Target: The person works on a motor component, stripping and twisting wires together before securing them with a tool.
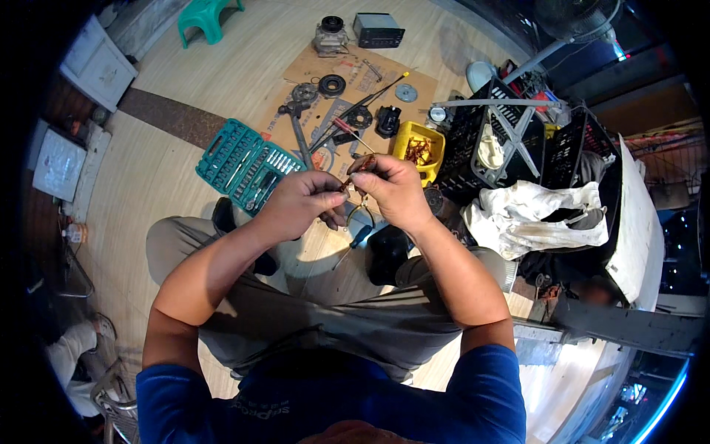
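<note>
Centrally, pinched in near-closed fingertip grips of left hand (302,200) and right hand (392,191): small copper-coloured piece (367,163) | aligned lengthwise from lower left to upper right, with ends partly hidden | below, pale wood-patterned floor (163,181) | beyond, cardboard (314,68) under loose machine parts (303,92), near yellow tub (401,140) | farthest, green stool (203,15)

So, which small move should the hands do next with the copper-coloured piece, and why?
Perhaps ease the right hand slightly aside while the left hand stays steady, for a clearer view: both hands crowd around the copper-coloured piece and hide part of it.
</note>
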`<act>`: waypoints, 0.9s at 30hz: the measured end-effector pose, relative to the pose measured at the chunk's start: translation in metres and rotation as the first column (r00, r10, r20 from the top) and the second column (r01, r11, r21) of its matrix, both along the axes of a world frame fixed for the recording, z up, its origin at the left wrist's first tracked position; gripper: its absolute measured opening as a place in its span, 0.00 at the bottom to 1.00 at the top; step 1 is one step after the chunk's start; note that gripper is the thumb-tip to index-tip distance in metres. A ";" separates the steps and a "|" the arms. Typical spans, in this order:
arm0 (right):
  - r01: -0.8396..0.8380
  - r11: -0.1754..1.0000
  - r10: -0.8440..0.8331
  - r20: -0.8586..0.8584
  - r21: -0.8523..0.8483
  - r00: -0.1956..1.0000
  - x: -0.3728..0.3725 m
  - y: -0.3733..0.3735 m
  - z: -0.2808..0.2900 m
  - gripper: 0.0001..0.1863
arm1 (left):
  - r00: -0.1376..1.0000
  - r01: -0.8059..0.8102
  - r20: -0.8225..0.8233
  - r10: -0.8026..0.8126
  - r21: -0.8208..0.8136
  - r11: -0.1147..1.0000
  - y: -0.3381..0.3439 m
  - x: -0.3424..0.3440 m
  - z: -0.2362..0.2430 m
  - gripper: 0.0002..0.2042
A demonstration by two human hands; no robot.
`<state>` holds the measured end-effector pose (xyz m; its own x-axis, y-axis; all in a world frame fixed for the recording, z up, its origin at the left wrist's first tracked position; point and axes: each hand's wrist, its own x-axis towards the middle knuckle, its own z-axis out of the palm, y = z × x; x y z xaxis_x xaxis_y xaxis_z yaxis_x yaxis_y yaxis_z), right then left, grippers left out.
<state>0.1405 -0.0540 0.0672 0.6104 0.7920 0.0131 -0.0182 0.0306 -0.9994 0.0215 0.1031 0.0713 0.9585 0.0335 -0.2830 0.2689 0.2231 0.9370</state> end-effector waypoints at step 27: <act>-0.072 0.997 0.071 -0.053 -0.011 0.996 -0.002 -0.001 0.005 0.08 | 0.984 0.164 0.115 -0.134 -0.318 0.934 0.000 -0.006 -0.014 0.12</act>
<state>0.1387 -0.0554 0.0725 0.5520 0.8334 -0.0278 -0.0724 0.0147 -0.9973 0.0159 0.1035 0.0575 0.9673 -0.1910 -0.1668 0.2405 0.4829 0.8420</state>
